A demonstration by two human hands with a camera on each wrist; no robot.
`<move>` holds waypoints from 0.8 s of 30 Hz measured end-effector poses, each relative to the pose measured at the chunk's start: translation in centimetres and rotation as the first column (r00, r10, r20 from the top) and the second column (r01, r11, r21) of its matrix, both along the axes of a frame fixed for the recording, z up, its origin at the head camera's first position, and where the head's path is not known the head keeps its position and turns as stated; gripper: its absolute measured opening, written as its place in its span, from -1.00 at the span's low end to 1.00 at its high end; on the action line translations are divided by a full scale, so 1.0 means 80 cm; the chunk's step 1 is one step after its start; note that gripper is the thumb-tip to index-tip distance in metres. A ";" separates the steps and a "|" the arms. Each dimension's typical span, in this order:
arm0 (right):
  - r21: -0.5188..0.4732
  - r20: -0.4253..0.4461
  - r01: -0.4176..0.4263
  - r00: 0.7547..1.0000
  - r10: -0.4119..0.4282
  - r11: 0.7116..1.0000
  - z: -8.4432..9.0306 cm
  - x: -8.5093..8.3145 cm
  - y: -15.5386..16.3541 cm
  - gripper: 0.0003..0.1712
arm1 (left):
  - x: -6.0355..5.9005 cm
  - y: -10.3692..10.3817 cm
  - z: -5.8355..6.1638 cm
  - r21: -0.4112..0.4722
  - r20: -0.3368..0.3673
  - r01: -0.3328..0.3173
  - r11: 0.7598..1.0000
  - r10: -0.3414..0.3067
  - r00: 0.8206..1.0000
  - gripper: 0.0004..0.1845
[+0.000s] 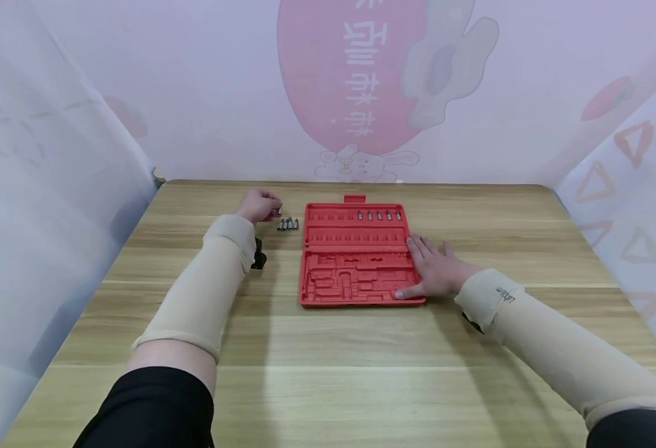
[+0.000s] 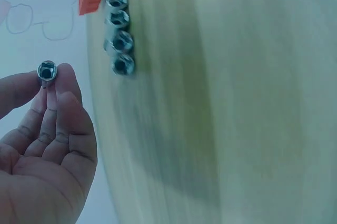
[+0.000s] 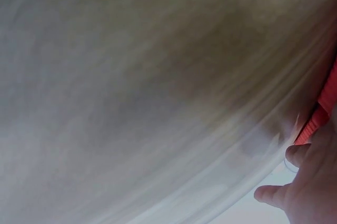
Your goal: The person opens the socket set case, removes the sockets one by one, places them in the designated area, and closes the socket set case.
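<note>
Left hand (image 1: pixel 258 205) pinches a small socket (image 2: pixel 47 71) at its fingertips, just left of a row of four sockets (image 1: pixel 288 224) lying on the table (image 1: pixel 361 367) beside the red case (image 1: pixel 355 254). Left wrist view shows the held socket's hex opening; head view hides it behind the fingers. Right hand (image 1: pixel 435 270) rests flat, fingers straight, on the case's near right edge. Five bits (image 1: pixel 379 215) sit in the far row. Right wrist view is blurred, showing only fingers and a red edge.
</note>
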State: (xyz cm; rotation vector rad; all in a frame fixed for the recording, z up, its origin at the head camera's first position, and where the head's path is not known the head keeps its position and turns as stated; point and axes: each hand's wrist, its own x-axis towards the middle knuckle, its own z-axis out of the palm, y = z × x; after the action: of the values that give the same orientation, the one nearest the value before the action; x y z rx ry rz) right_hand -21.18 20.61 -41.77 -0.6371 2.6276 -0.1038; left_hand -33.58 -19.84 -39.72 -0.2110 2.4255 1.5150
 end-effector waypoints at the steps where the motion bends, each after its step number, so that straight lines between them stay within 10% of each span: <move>1: 0.001 -0.002 0.000 1.000 0.000 1.000 0.000 0.000 0.000 0.54 | 0.001 -0.002 0.000 -0.011 0.002 0.010 1.000 -0.010 1.000 -0.67; 24: -0.012 -0.004 0.005 1.000 -0.005 1.000 -0.001 0.000 -0.002 0.54 | 0.018 -0.012 -0.008 -0.378 -0.003 0.130 0.917 -0.142 0.990 -0.69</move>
State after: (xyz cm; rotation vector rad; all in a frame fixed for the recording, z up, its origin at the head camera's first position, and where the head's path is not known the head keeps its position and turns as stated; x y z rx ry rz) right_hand -21.19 20.47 -41.86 -0.6349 2.6349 -0.1199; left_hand -32.17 -20.79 -40.34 -0.0910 2.6755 0.9888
